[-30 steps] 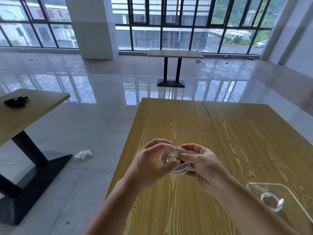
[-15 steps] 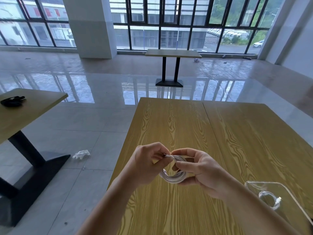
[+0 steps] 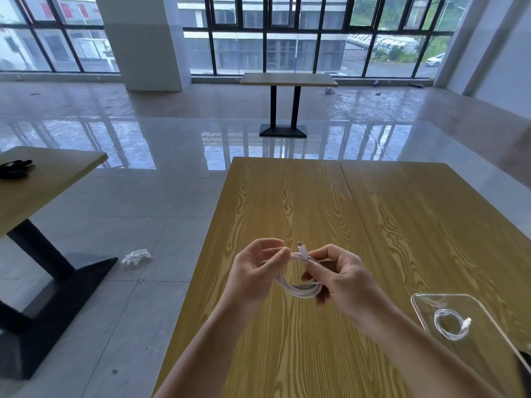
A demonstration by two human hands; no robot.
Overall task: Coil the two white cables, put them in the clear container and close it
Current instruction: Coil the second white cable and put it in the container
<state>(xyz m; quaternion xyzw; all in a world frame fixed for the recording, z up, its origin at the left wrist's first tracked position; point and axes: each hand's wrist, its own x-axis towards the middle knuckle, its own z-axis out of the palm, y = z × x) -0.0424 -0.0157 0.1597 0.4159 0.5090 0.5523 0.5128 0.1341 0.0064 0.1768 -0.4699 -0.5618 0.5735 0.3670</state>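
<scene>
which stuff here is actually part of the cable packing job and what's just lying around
Part of the job:
- coiled white cable, held by left hand and right hand
- second white cable, lying in the clear container

Just lying about:
- black item on the side table
- crumpled white thing on the floor
- far table

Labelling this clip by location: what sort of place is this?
Probably a bare, unfurnished commercial hall: floor-to-ceiling windows, glossy tiled floor with scattered litter, and a few wooden tables standing apart.
</scene>
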